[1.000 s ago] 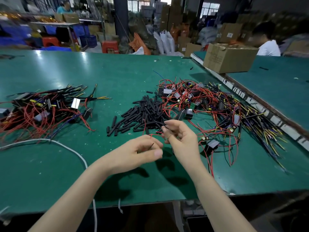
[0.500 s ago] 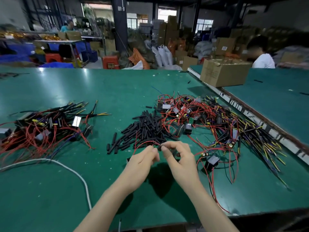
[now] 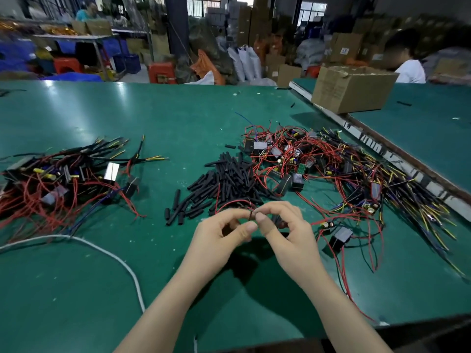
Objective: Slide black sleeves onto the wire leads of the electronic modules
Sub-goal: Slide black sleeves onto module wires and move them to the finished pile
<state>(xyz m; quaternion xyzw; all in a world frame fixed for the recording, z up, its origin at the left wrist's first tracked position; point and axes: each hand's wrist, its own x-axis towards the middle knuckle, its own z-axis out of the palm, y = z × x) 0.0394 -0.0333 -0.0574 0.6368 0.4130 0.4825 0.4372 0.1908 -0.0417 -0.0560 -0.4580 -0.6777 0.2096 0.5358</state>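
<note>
My left hand [image 3: 219, 235] and my right hand [image 3: 288, 233] meet fingertip to fingertip above the green table [image 3: 178, 118]. Between them a short black sleeve [image 3: 251, 215] is pinched at the end of a red wire lead [image 3: 229, 203] that loops up from the left hand. Which hand pinches the sleeve and which the wire is hard to tell; the right hand's thumb and forefinger touch the sleeve. The module [image 3: 340, 238] with red leads lies just right of my right hand. A pile of loose black sleeves [image 3: 224, 184] lies right behind the hands.
A tangle of modules with red and yellow wires [image 3: 331, 169] fills the right side. Another pile of modules [image 3: 63, 179] lies at the left. A white cord [image 3: 107, 253] curves across the near left. A cardboard box [image 3: 351, 90] stands on the neighbouring table, with a person behind it.
Both hands have moved away from me toward the sleeve pile and closed together, fingertips now touching at the sleeve. The red lead now loops above the left hand.
</note>
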